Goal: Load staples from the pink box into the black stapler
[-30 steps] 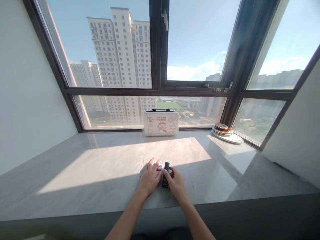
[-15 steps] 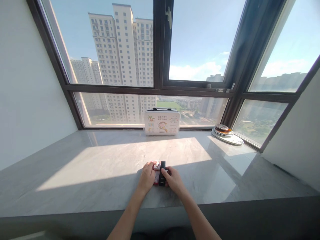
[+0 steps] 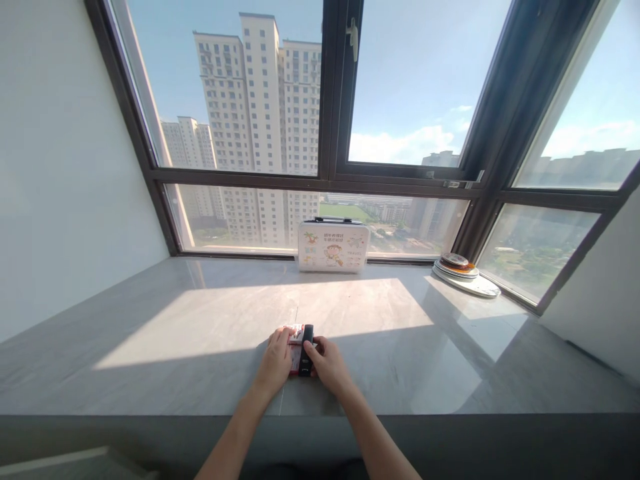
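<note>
On the grey marble sill (image 3: 150, 347), close to its front edge, both my hands meet around two small things. My left hand (image 3: 273, 365) curls over a red-and-white packet (image 3: 295, 347), fingers closed on its left side. My right hand (image 3: 327, 363) grips a small black block (image 3: 306, 350) that stands right against the packet. Both things rest on the sill, partly hidden by my fingers.
A white tin case with cartoon print and a black handle (image 3: 333, 247) stands against the window at the back. A stack of round plates (image 3: 465, 275) lies at the back right. White walls close in on both sides.
My left hand has slid off the top of the packet, so more of its red-and-white face shows. The view has shifted right; hands and both things now sit further left in the picture.
</note>
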Demonstrator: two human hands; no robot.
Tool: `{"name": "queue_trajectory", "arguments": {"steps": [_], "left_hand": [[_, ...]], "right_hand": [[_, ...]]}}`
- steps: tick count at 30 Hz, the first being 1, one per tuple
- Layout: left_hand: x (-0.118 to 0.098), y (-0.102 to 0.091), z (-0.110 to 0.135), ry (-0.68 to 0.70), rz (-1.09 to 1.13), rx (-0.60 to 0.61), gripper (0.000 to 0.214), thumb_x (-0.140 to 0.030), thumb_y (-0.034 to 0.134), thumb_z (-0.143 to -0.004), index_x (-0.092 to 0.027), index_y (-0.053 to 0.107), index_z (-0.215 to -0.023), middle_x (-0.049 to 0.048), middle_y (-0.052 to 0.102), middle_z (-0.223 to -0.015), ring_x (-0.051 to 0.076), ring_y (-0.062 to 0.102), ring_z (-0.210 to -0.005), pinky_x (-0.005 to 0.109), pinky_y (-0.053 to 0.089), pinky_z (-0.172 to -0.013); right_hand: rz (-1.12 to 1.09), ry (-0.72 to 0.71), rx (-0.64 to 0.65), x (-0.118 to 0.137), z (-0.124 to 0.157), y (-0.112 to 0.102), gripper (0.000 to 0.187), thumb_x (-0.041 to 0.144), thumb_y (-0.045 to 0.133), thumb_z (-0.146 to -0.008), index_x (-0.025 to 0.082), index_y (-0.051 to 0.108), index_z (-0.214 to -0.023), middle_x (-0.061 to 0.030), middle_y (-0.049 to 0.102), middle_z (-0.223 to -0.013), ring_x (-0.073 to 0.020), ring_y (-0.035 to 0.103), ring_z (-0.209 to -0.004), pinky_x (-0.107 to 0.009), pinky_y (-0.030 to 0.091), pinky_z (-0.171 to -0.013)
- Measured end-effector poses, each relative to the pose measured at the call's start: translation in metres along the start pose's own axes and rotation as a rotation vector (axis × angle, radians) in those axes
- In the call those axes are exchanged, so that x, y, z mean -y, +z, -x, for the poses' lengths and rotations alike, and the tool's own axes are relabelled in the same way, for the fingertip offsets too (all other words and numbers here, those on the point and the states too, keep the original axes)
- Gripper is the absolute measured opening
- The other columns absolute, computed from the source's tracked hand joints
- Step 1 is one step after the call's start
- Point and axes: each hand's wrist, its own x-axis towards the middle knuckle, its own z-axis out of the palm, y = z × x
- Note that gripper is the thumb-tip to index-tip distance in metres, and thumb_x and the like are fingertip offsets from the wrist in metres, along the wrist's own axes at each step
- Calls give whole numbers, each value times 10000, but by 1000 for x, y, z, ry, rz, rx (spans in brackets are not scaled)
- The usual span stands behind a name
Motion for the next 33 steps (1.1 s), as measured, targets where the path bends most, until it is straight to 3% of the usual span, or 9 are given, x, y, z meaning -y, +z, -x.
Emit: {"name": "queue_trajectory", "arguments": {"steps": [6, 11, 22, 33], "left_hand": [[35, -35, 1, -11, -49, -13, 405, -56, 372, -848, -279, 539, -1141, 28, 606, -1219, 198, 547, -1233, 373, 423, -1082], [51, -49, -6, -19, -71, -4, 475, -32, 374, -806, -278, 547, -1173, 27, 603, -1263, 193, 526, -1269, 380, 406, -1114], [54, -43, -14, -4, -66, -21, 516, 8, 365, -780, -241, 552, -1192, 52, 602, -1240, 180, 537, -1229, 329, 416, -1078], [44, -44, -17, -12, -29, -59, 517, 18, 388, -747, -244, 583, -1147, 39, 627, -1193, 175, 560, -1190, 310, 428, -1055]], "right_hand": [[8, -56, 4, 18, -7, 47, 506, 630, 517, -933, 165, 704, -1001, -9, 647, -659, -134, 569, -499, -225, 393, -488], [20, -90, -13, 24, -14, 66, 520, 637, 495, -939, 164, 708, -915, -23, 662, -672, -145, 572, -545, -227, 373, -505], [26, -74, -12, 30, -19, 67, 572, 671, 450, -937, 163, 712, -949, -2, 628, -592, -146, 543, -459, -243, 369, -469], [29, -24, -64, 41, -16, 63, 515, 655, 521, -900, 186, 728, -940, -28, 641, -639, -196, 592, -576, -274, 393, -516]]}}
